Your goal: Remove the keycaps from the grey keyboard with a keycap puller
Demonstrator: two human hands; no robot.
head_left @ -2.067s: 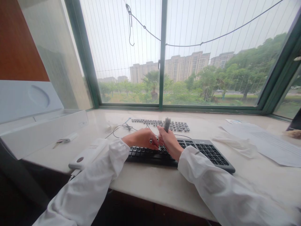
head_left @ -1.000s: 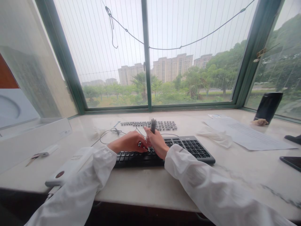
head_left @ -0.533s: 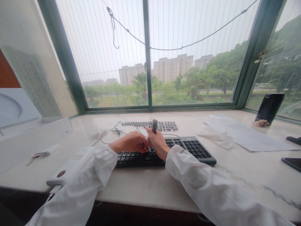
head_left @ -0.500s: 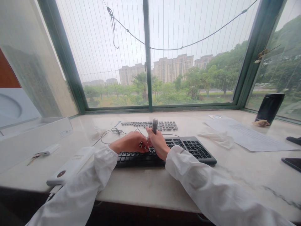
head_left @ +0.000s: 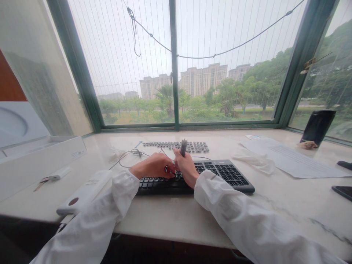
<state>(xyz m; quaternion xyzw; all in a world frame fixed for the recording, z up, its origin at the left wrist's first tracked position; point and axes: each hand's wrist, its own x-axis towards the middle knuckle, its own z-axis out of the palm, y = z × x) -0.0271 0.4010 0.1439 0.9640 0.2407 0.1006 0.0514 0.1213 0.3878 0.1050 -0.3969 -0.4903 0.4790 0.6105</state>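
Observation:
A black keyboard (head_left: 230,175) lies across the counter in front of me. Many of its keycaps are off on the right side, while keycaps remain along the left front edge. My right hand (head_left: 187,168) is closed round a short dark grey stick-like tool (head_left: 183,147), whose upper end sticks up past my thumb; its lower end is hidden. Beside it, my left hand (head_left: 155,165) bends over the middle keys with its fingertips pinched together against the right fingers. Whatever is between them is too small to make out. Behind the keyboard, loose keycaps (head_left: 196,146) sit in rows.
A cable (head_left: 136,151) loops behind the keyboard. At left are a white box (head_left: 66,148), a white power bank (head_left: 82,192) and keys (head_left: 42,182). On the right lie crumpled tissue (head_left: 258,161), printed paper (head_left: 291,157), a black phone (head_left: 342,191) and a dark upright container (head_left: 318,126).
The whole view has shifted slightly. The right hand and its tool have tilted a little to the right; both hands stay over the same part of the keyboard.

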